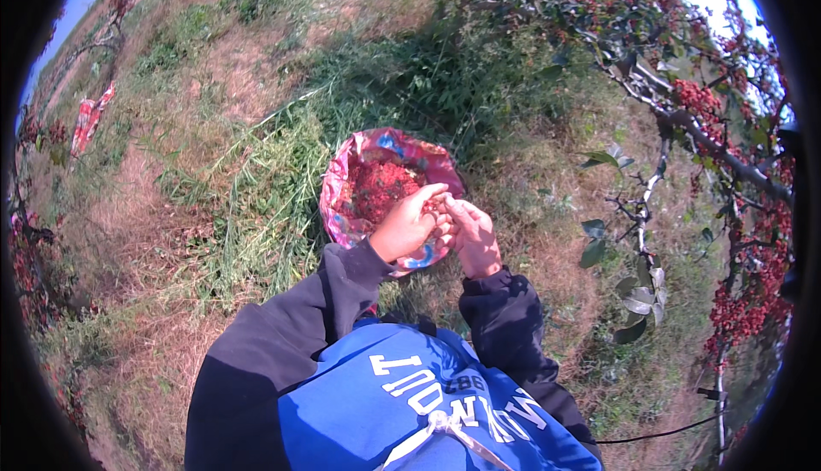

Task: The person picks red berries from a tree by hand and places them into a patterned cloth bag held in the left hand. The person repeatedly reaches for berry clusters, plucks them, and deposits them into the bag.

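A pink patterned bag [330, 198] with an open round mouth hangs or stands before me, holding a heap of small red berries [385, 185]. Over its right side my left hand [414, 221] and my right hand [474, 233] meet, fingertips together. The fingers of my left hand are curled, and small reddish bits show between the two hands, too small to tell exactly. My right hand's thumb and fingers are close to them; whether they pinch anything is unclear.
Branches [699, 134] with clusters of red berries [747, 310] and leaves reach in on the right. Tall green weeds [250, 201] and dry grass lie around the bag. A red and white bag [90, 121] is at the far left. A thin dark cord [660, 436] runs at lower right.
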